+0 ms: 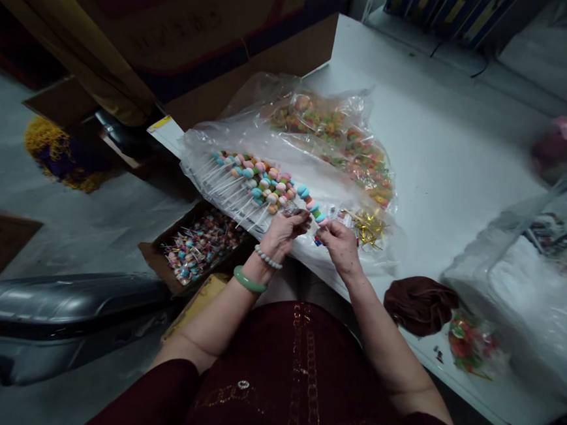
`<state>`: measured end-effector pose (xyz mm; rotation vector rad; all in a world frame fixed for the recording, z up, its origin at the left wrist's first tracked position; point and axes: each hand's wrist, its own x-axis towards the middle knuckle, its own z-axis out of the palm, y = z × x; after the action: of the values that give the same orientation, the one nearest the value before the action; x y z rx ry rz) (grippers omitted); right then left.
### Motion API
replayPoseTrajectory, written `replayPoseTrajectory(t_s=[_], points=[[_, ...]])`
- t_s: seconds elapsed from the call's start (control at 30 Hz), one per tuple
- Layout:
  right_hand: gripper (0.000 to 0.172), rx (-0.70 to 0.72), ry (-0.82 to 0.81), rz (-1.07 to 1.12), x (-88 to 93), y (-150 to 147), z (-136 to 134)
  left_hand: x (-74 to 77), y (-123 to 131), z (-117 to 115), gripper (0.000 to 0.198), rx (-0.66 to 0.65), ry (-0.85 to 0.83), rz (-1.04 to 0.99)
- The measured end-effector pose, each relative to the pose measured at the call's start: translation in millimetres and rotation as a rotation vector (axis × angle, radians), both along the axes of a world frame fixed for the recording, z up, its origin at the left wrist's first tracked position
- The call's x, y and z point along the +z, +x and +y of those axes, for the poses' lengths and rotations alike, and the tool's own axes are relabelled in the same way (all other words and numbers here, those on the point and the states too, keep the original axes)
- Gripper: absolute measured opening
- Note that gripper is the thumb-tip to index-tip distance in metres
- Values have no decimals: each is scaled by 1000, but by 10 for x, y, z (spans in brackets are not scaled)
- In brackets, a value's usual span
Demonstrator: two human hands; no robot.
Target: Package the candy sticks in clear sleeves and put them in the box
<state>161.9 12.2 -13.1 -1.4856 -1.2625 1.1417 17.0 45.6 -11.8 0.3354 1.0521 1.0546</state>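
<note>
Bench check: white bench (456, 141), grey floor (60, 241) below.
I have left hand (279, 235) and right hand (342, 246), fingers closed on a candy skewer (308, 204), at the bench edge; carton of skewers (174, 282) just beside it.

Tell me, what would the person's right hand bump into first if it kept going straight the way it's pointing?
Probably the pink candy at the end of the row of candy sticks. The right hand points up and to the left, and its fingertips seem almost on that candy, though depth is hard to judge here.

Crumpled brown cloth (420, 306) (on white table (448, 114))
</note>
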Motion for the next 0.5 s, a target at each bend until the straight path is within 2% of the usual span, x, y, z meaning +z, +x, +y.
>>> replayPoseTrajectory(t_s=[0.07,0.2,0.3,0.37,0.5], points=[[16,-20,-65,111,14,-44,-14,-43,52,22,21,97,-11,-52],[25,-61,-247,371,74,-142,-3,-69,135,46,24,158,55,-178],[20,-122,-195,402,84,-175,32,-30,115,40,20,180,49,-203],[18,-142,-111,391,64,-167,53,1,72,15,23,125,24,-169],[16,-143,-46,415,-1,-132,57,36,18,-77,30,-142,-24,-96]])
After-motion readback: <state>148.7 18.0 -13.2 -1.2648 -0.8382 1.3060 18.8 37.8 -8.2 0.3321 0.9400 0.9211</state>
